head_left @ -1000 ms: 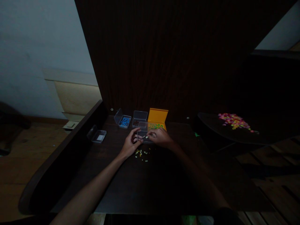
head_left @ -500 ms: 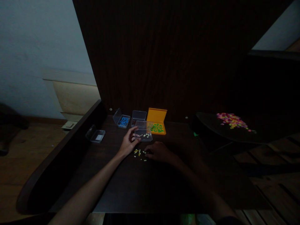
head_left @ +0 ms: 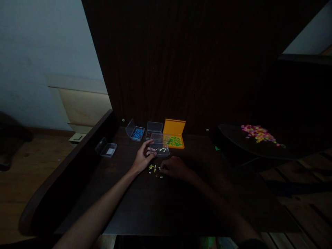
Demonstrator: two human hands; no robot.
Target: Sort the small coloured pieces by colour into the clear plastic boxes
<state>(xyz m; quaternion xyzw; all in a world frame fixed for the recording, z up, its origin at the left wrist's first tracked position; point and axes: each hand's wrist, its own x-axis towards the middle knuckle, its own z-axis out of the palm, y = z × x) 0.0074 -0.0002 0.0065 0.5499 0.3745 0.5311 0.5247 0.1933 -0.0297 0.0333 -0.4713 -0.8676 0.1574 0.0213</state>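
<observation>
the scene is very dim and underexposed, with the dark table (head_left: 160, 207) and back panel nearly black. weak light falls from the left, brightening the pale wall (head_left: 38, 52). wide-angle distortion bends the edges; fine detail is soft and noisy.

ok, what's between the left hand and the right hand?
Head view: small yellow and white pieces scattered on the dark table between left hand and right hand, just in front of the clear box.

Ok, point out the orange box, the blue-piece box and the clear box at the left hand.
orange box (head_left: 175, 127), head view, its raised lid.
blue-piece box (head_left: 130, 127), head view, its open lid.
clear box (head_left: 162, 154), head view, its front wall.
</observation>
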